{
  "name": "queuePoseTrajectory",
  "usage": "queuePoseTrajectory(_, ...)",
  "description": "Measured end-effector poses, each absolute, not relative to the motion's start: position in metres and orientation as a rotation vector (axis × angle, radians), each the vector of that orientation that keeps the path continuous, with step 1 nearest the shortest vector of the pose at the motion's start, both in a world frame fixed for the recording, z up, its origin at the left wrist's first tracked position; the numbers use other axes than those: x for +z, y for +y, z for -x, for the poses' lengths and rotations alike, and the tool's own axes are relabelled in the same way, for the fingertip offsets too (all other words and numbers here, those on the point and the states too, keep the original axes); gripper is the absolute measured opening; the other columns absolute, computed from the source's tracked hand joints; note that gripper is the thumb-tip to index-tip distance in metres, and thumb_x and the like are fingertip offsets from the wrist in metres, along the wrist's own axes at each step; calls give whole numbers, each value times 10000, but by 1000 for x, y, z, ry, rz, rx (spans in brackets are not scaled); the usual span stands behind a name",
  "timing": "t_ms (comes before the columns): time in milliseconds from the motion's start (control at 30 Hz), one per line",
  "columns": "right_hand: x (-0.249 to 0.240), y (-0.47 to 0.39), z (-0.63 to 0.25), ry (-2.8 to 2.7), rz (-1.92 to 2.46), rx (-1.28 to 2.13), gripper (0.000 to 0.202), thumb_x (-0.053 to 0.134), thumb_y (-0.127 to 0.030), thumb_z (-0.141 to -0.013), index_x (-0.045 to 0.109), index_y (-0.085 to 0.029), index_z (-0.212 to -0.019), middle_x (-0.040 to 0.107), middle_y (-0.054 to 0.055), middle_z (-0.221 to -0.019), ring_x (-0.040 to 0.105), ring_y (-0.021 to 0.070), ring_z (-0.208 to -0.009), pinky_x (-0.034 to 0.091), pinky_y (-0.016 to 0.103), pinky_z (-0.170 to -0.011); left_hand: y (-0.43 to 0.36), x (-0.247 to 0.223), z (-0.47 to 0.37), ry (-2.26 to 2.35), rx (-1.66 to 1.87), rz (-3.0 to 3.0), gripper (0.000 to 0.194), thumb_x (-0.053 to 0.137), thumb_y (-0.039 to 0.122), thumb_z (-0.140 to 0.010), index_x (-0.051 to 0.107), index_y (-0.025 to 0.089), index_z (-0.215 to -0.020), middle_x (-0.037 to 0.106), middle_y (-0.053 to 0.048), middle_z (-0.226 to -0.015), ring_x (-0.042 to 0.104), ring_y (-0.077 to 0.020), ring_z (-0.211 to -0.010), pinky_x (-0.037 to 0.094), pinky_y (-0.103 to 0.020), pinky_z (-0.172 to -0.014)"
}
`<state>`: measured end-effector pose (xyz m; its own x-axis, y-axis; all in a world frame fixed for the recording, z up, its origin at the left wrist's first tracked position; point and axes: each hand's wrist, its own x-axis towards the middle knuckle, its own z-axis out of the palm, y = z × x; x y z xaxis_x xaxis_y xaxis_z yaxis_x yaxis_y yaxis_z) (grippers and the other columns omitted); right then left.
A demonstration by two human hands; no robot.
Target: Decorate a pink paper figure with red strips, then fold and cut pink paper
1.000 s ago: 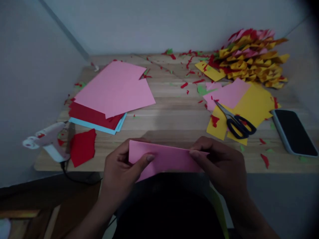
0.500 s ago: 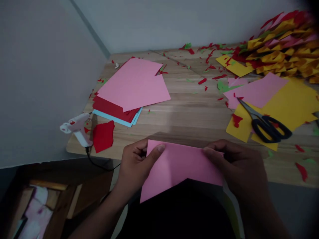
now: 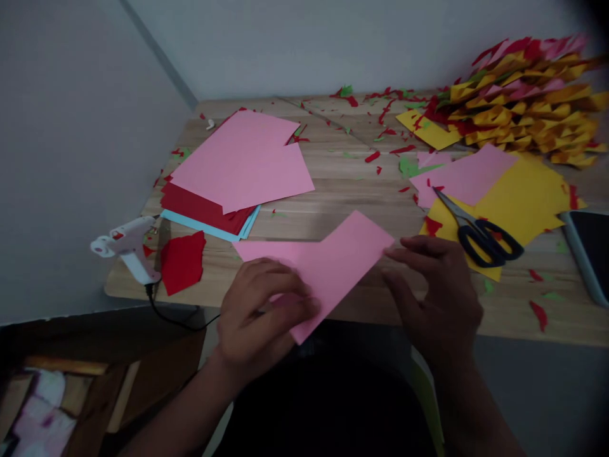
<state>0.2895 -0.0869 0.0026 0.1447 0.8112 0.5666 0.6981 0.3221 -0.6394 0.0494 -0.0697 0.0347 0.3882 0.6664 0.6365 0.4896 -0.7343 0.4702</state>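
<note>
One pink sheet: bent into a wide V above the near edge of the table, one wing pointing left, the other rising toward the far right, a corner dipping to the near side.
Left hand: curled round the near left part of the sheet, gripping it between thumb and fingers (a little blurred at the tips).
Right hand: thumb and fingers spread, one fingertip at the sheet's right corner; whether it touches, one cannot tell.
Left stack: large pink paper on top, dark red sheets under it, light blue sheets peeking out at the near side.
Near left: a white glue gun with a dark cord, and just right of it a ragged red piece.
Scissors: beyond the right hand, lying across yellow paper, dark handles toward the near right, blades toward the far left.
Far right: a bundle of ruffled paper, mostly yellow, with pink and red layers (some green too).
Phone: at the right, partly cut off by the frame.
Scraps: red and green bits, strewn over the table.
</note>
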Motion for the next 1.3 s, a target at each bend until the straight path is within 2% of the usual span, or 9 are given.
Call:
queuePoseTrajectory(67, -12, -84, -296, -1520, 1460, 113, 174, 704, -217, -867, 723, -233, -1040, 652, 80, -1050, 641, 248, -1000, 540, 436, -854, -65, 24, -52, 1017, 1026, -2574, 206, 672, 71, -847, 691, 237, -967, 733, -35, -1002, 669, -212, -968, 529, -443, -904)
queuePoseTrajectory(133, -26, -82, -302, -1478, 1518, 174, 123, 679, -236, -883, 706, -228, -1003, 656, 59, -983, 644, 246, -967, 541, 437, -836, -63, 12, -55, 1056, 664, -2625, 250, 685, 237, -895, 683, 239, -1145, 691, -102, -1247, 629, -283, -1156, 472, -539, -1010)
queuePoseTrajectory(233, -41, -81, -306, -1446, 1586, 284, 73, 649, -256, -899, 688, -221, -951, 656, 37, -914, 641, 222, -875, 528, 403, -787, -65, -3, -60, 1059, 279, -2665, 733, 625, 629, -887, 476, 236, -1488, 393, -198, -1594, 358, -396, -1468, 276, -666, -1157)
queuePoseTrajectory(333, -43, -81, -304, -1461, 1588, 338, 70, 628, -229, -902, 677, -220, -950, 659, 31, -889, 630, 213, -837, 510, 389, -770, -74, -15, -67, 1024, 162, -2710, 883, 489, 740, -899, 308, 219, -1589, 240, -189, -1669, 212, -384, -1541, 168, -645, -1215)
queuePoseTrajectory(567, -34, -81, -292, -1768, 1520, 284, 129, 634, -188, -905, 729, -226, -984, 631, 78, -1007, 595, 249, -973, 504, 440, -868, -82, -29, -73, 1043, 27, -2747, 879, 625, 531, -914, 183, 259, -1624, 185, -97, -1700, 195, -349, -1553, 119, -618, -1244)
queuePoseTrajectory(733, -32, -79, -281, -1963, 1429, 322, 185, 657, -228, -909, 751, -257, -1066, 608, 103, -1163, 548, 277, -1093, 504, 460, -931, -81, -32, -72, 1029, 16, -2799, 857, 701, 418, -850, 301, 211, -1579, 197, -128, -1695, 143, -344, -1566, 92, -606, -1257)
queuePoseTrajectory(867, -32, -77, -275, -2080, 1453, 284, 250, 683, -339, -911, 747, -233, -1129, 596, 136, -1232, 514, 316, -1156, 467, 511, -1010, -82, -34, -73, 1019, 10, -2834, 721, 672, 374, -856, 417, 183, -1502, 255, -146, -1675, 113, -333, -1573, 95, -601, -1262)
queuePoseTrajectory(1067, -32, -77, -277, -2227, 1392, 311, 299, 671, -367, -918, 709, -276, -1201, 579, 122, -1278, 512, 312, -1181, 455, 517, -1011, -81, -33, -74, 1030, 10, -2873, 552, 641, 371, -869, 537, 176, -1375, 290, -147, -1662, 139, -331, -1569, 138, -591, -1255)
queuePoseTrajectory(1300, -32, -77, -277, -2141, 1389, 304, 194, 667, -306, -929, 741, -229, -1090, 604, 135, -1203, 522, 297, -1133, 490, 486, -989, -82, -33, -74, 1029, 20, -2890, 618, 639, 391, -883, 484, 192, -1447, 327, -128, -1650, 176, -346, -1558, 159, -596, -1249)
